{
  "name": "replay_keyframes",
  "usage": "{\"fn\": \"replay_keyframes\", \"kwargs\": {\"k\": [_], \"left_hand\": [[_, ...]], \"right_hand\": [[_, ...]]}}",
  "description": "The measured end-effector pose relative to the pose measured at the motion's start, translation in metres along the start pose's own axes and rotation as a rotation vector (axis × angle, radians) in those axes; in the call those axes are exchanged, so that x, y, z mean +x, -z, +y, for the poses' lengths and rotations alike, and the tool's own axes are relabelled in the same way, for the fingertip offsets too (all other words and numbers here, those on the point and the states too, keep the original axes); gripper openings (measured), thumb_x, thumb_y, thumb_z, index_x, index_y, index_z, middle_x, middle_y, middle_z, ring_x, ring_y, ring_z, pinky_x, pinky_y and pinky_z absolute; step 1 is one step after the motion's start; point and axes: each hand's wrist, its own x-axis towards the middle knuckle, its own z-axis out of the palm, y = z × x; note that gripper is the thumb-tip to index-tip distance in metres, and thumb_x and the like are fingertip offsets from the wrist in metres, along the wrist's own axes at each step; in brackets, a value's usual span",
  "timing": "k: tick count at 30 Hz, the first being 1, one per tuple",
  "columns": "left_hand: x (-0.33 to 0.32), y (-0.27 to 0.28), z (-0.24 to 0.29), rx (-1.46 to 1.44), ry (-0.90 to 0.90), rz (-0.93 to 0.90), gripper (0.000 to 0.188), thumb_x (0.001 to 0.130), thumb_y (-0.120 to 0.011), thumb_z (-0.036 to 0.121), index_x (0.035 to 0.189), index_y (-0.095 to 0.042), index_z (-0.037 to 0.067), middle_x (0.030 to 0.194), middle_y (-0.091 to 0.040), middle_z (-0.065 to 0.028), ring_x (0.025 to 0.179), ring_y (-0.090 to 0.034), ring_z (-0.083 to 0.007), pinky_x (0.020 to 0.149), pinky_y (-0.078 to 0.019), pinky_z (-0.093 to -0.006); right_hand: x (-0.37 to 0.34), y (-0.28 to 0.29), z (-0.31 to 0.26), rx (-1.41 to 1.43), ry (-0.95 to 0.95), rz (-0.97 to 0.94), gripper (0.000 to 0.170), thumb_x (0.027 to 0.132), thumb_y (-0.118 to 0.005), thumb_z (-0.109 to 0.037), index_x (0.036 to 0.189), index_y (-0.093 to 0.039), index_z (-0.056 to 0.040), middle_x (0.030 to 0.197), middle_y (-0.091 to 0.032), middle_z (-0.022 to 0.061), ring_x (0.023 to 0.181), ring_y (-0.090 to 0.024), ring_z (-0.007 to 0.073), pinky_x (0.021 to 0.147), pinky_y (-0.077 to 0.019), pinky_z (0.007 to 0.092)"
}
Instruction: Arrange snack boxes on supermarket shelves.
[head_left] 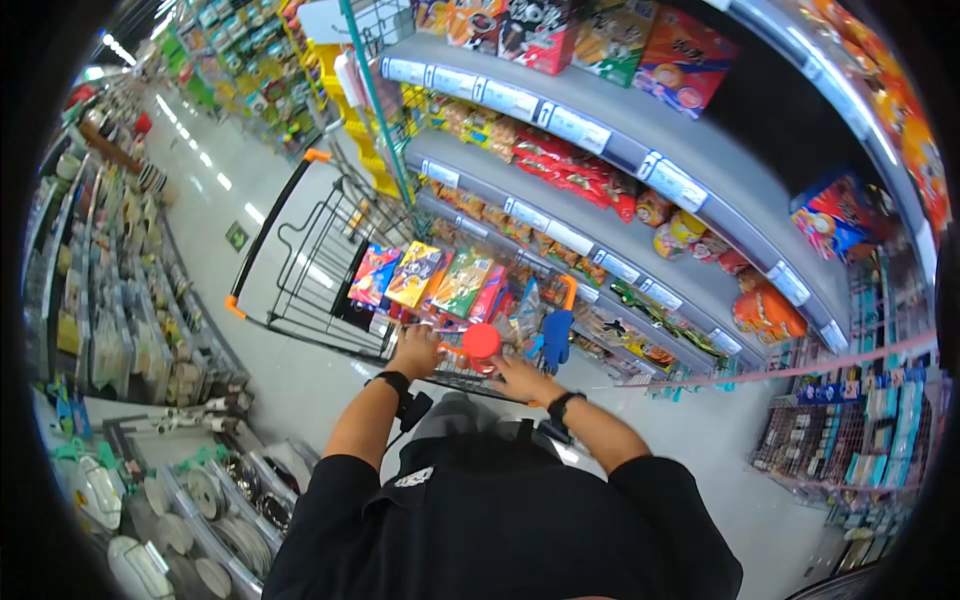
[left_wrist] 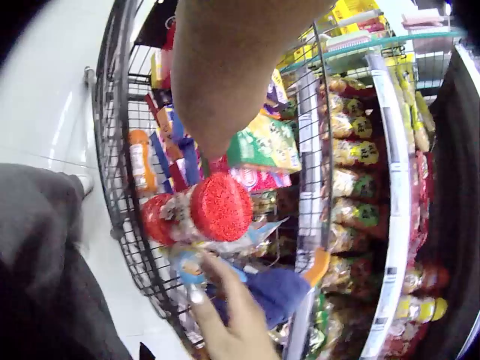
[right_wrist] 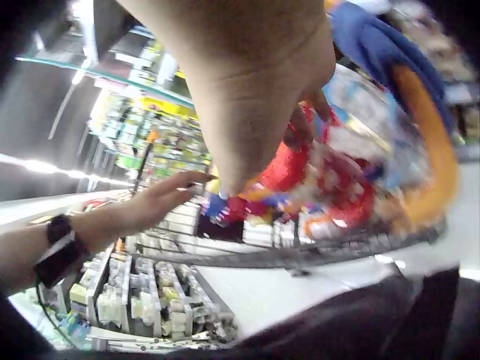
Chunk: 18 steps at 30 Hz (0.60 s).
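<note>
My left hand [head_left: 415, 352] reaches over the near side of a black wire shopping cart [head_left: 300, 333], beside the snack boxes. Its fingers look straight in the right wrist view; the left wrist view hides them behind the forearm. A jar with a bright red lid [head_left: 481, 341] stands out above the other goods, between my two hands. My right hand [head_left: 525, 380] is right at that jar, fingers extended in the left wrist view. Colourful boxes, including a yellow box [head_left: 415, 274] and a green box [head_left: 462, 283], lie in the cart.
A blue cloth item [head_left: 556, 342] hangs by the cart's orange corner [head_left: 569, 293]. Snack shelves [head_left: 590, 130] run close along the cart's far side. Household goods racks [head_left: 140, 290] line the left of the aisle floor [head_left: 205, 190]. An orange-capped bottle [left_wrist: 140, 161] lies inside the cart.
</note>
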Motion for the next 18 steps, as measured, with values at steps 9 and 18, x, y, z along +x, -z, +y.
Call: {"fn": "replay_keyframes", "kwargs": {"k": [9, 18], "left_hand": [[-0.034, -0.046, 0.041, -0.003, 0.200, -0.018, 0.042, 0.082, -0.044, 0.044, 0.096, -0.068, 0.013, 0.103, -0.065, -0.0090, 0.105, -0.055, -0.0250, 0.095, -0.0325, -0.0472], [-0.033, -0.039, 0.041, -0.023, 0.203, -0.074, 0.040, 0.081, -0.048, 0.045, 0.096, -0.068, 0.013, 0.098, -0.066, -0.0078, 0.102, -0.057, -0.0256, 0.092, -0.0372, -0.0458]], "right_hand": [[-0.022, -0.044, -0.011, 0.249, -0.114, 0.098, 0.038, 0.089, -0.045, -0.040, 0.102, -0.059, -0.0070, 0.097, -0.064, 0.0146, 0.086, -0.063, 0.0345, 0.074, -0.0505, 0.0454], [-0.020, -0.039, -0.017, 0.277, -0.254, 0.035, 0.040, 0.087, -0.046, -0.041, 0.101, -0.060, -0.0071, 0.096, -0.065, 0.0150, 0.086, -0.063, 0.0341, 0.074, -0.0509, 0.0441]]}}
